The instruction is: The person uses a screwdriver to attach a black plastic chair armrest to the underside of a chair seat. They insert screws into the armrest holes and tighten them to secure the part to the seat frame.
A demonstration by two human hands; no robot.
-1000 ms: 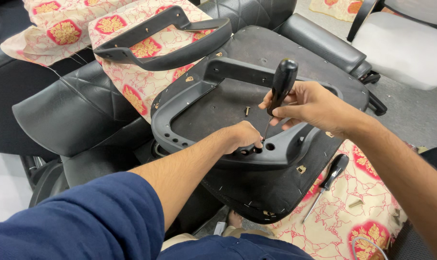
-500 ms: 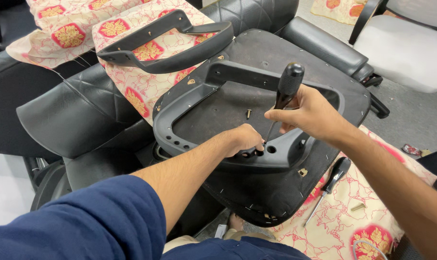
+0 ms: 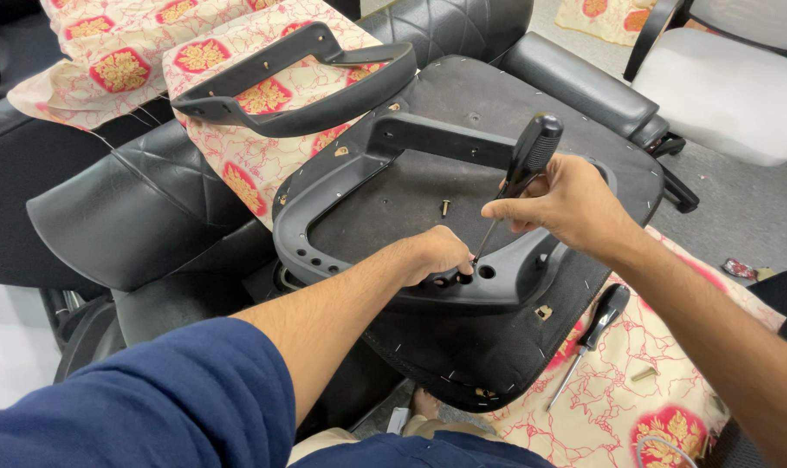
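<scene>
a black-handled screwdriver (image 3: 521, 173) is gripped in the right hand (image 3: 566, 206), fingers clenched round its handle, its tip set at a hole in the black plastic armrest frame (image 3: 341, 186) lying on the upturned seat base (image 3: 489, 95). the left hand (image 3: 432, 254), at seven o'clock of the tip, is pressed on the frame, fingers curled at the hole. a second screwdriver (image 3: 591, 334) is seen on the patterned cloth (image 3: 636, 407) at four o'clock.
</scene>
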